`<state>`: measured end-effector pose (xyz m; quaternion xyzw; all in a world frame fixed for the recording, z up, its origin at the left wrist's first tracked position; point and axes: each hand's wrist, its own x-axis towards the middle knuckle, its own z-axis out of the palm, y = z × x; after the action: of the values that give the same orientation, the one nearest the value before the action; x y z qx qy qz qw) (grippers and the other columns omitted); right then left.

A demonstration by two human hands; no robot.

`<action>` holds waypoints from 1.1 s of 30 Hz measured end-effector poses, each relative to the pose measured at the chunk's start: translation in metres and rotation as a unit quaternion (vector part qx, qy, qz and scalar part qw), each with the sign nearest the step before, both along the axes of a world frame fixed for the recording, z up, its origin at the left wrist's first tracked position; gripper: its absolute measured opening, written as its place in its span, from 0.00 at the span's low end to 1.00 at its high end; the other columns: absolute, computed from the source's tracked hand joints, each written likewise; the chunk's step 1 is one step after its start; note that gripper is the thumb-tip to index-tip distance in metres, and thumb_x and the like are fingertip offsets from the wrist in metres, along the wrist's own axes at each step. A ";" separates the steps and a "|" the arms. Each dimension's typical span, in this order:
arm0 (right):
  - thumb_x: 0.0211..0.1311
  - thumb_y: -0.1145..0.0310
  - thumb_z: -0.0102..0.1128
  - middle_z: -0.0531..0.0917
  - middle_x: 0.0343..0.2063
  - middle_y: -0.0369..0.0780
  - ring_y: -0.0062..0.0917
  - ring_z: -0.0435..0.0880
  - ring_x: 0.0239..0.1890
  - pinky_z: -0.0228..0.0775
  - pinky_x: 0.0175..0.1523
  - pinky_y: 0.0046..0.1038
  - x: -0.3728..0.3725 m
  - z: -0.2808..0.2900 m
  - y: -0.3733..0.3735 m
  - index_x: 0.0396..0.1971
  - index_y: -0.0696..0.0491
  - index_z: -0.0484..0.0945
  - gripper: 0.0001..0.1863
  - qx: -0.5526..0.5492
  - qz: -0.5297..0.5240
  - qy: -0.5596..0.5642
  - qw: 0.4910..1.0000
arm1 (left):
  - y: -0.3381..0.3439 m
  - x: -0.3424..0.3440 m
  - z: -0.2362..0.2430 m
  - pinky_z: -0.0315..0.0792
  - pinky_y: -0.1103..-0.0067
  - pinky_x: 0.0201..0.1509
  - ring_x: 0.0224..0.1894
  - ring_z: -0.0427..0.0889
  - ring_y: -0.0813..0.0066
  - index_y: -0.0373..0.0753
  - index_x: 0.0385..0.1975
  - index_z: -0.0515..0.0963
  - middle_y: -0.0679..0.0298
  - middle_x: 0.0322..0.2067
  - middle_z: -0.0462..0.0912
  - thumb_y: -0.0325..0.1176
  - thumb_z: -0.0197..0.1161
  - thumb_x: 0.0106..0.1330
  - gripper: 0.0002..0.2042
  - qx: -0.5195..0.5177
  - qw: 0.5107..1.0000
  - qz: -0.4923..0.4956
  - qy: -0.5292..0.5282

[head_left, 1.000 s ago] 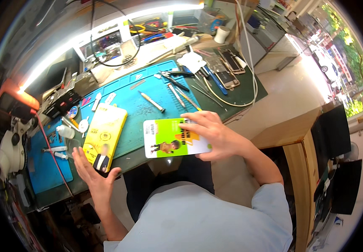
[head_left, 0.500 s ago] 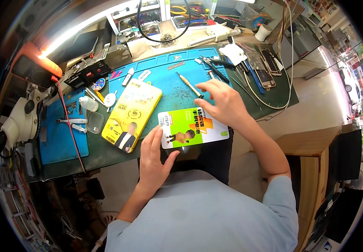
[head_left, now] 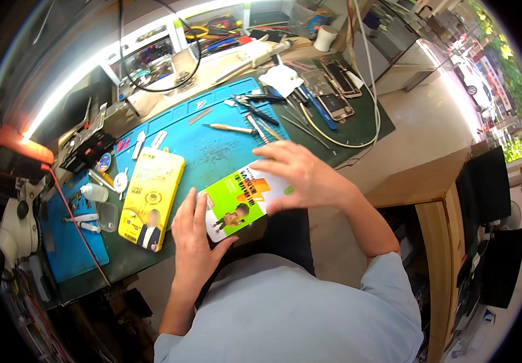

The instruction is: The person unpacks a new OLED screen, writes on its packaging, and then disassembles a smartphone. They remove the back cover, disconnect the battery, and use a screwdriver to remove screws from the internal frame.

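Observation:
A flat green and white box (head_left: 229,209) with black lettering and a cartoon figure lies tilted between my hands at the bench's near edge. My left hand (head_left: 191,242) holds its left end, fingers along the side and thumb at the near corner. Across the right end reaches my right hand (head_left: 303,175), fingers at the far edge and thumb at the near one. To the left of them is a yellow box (head_left: 152,196) on the blue mat (head_left: 203,148). Beyond my right fingers lies a precision screwdriver (head_left: 230,128), with other thin tools beside it.
Pliers (head_left: 255,100), tweezers (head_left: 306,130) and opened phones (head_left: 339,91) lie at the far right. At left are a clear bottle (head_left: 94,192), a small plastic tray (head_left: 108,216), a red cable (head_left: 70,212) and an orange meter (head_left: 22,151). A black cable loop (head_left: 199,45) hangs overhead.
My right hand has left the screwdriver's end and come onto the green and white box. The screwdriver lies turned more sideways. The box is tilted up to the right, and the view has shifted.

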<state>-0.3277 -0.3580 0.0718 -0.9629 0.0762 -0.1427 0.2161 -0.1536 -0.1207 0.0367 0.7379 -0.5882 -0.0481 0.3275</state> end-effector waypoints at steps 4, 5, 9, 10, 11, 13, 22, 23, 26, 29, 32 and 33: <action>0.39 0.57 0.83 0.72 0.66 0.46 0.41 0.66 0.70 0.61 0.73 0.42 -0.019 -0.010 0.002 0.61 0.52 0.76 0.43 -0.015 0.021 0.011 1.000 | -0.005 0.003 0.004 0.60 0.58 0.68 0.66 0.65 0.47 0.34 0.70 0.61 0.47 0.67 0.66 0.33 0.84 0.43 0.51 0.006 1.000 -0.016 0.023; 0.38 0.57 0.83 0.72 0.66 0.46 0.41 0.66 0.70 0.60 0.73 0.42 -0.019 -0.014 0.000 0.60 0.52 0.77 0.43 -0.013 0.027 0.003 1.000 | -0.005 0.004 0.003 0.59 0.59 0.68 0.66 0.65 0.47 0.34 0.70 0.61 0.48 0.67 0.66 0.33 0.84 0.42 0.52 0.009 1.000 -0.016 0.005; 0.39 0.55 0.82 0.73 0.66 0.46 0.41 0.69 0.68 0.62 0.71 0.41 -0.021 -0.014 -0.006 0.59 0.52 0.78 0.43 -0.012 0.034 -0.003 0.999 | -0.008 0.001 0.001 0.58 0.59 0.68 0.66 0.65 0.48 0.35 0.71 0.60 0.48 0.67 0.65 0.32 0.84 0.41 0.52 0.018 1.000 -0.009 0.009; 0.39 0.54 0.82 0.73 0.66 0.46 0.41 0.70 0.68 0.63 0.71 0.41 -0.020 -0.013 -0.006 0.59 0.52 0.78 0.42 -0.008 0.036 -0.008 0.999 | -0.008 0.001 0.000 0.58 0.59 0.68 0.66 0.65 0.47 0.35 0.71 0.60 0.48 0.67 0.65 0.32 0.84 0.41 0.53 0.015 1.000 -0.004 0.013; 0.40 0.54 0.82 0.74 0.65 0.47 0.42 0.70 0.67 0.63 0.71 0.41 -0.019 -0.013 -0.008 0.58 0.52 0.79 0.41 -0.003 0.040 -0.017 0.999 | -0.008 0.000 -0.001 0.58 0.59 0.68 0.66 0.65 0.47 0.35 0.71 0.60 0.48 0.67 0.65 0.32 0.84 0.41 0.53 0.012 1.000 0.001 0.019; 0.43 0.52 0.81 0.76 0.63 0.47 0.42 0.72 0.66 0.64 0.70 0.42 -0.018 -0.012 -0.011 0.57 0.53 0.80 0.39 0.012 0.046 -0.034 0.998 | -0.008 -0.001 -0.003 0.58 0.59 0.69 0.66 0.65 0.47 0.35 0.72 0.58 0.48 0.67 0.64 0.32 0.84 0.40 0.55 0.013 1.000 0.006 0.017; 0.54 0.44 0.74 0.83 0.53 0.46 0.40 0.82 0.56 0.75 0.60 0.37 -0.007 -0.019 -0.010 0.59 0.54 0.75 0.39 0.109 -0.085 -0.119 0.983 | -0.002 0.001 -0.016 0.55 0.58 0.72 0.69 0.60 0.44 0.35 0.77 0.41 0.50 0.73 0.58 0.39 0.86 0.39 0.67 -0.028 0.998 0.005 0.052; 0.56 0.43 0.72 0.83 0.51 0.46 0.40 0.82 0.55 0.75 0.59 0.37 -0.006 -0.019 -0.007 0.60 0.54 0.74 0.39 0.146 -0.122 -0.119 0.975 | -0.002 0.001 -0.014 0.55 0.58 0.73 0.71 0.60 0.44 0.35 0.77 0.37 0.46 0.74 0.55 0.41 0.86 0.40 0.69 -0.017 1.000 0.001 0.015; 0.63 0.42 0.65 0.85 0.45 0.44 0.39 0.84 0.50 0.76 0.56 0.37 0.002 -0.024 -0.003 0.56 0.54 0.77 0.33 0.152 -0.166 -0.164 0.961 | -0.002 0.004 -0.028 0.56 0.58 0.73 0.72 0.61 0.44 0.35 0.77 0.36 0.42 0.73 0.55 0.45 0.85 0.42 0.68 -0.082 0.988 0.004 0.128; 0.64 0.46 0.66 0.85 0.46 0.44 0.39 0.84 0.48 0.76 0.54 0.36 0.004 -0.027 -0.002 0.49 0.54 0.82 0.27 0.087 -0.152 -0.217 0.960 | 0.008 0.009 -0.049 0.55 0.59 0.74 0.72 0.61 0.46 0.35 0.77 0.37 0.42 0.73 0.56 0.53 0.82 0.47 0.66 -0.101 0.980 0.043 0.167; 0.62 0.48 0.68 0.85 0.46 0.44 0.40 0.83 0.51 0.76 0.56 0.38 -0.007 -0.036 0.001 0.47 0.55 0.82 0.25 0.096 -0.115 -0.230 0.962 | 0.008 0.011 -0.049 0.56 0.58 0.73 0.72 0.61 0.48 0.34 0.75 0.47 0.46 0.71 0.59 0.55 0.81 0.48 0.61 -0.128 0.981 0.016 0.143; 0.60 0.51 0.71 0.84 0.49 0.44 0.40 0.82 0.53 0.75 0.58 0.38 -0.013 -0.037 0.001 0.47 0.54 0.82 0.24 0.106 -0.099 -0.222 0.964 | 0.009 0.010 -0.049 0.56 0.57 0.73 0.72 0.62 0.48 0.34 0.75 0.49 0.47 0.71 0.60 0.55 0.81 0.48 0.59 -0.132 0.983 0.004 0.130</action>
<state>-0.3408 -0.3566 0.0343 -0.8661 0.1361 -0.3652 0.3130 -0.1434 -0.1115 -0.0120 0.6779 -0.5388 -0.0640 0.4960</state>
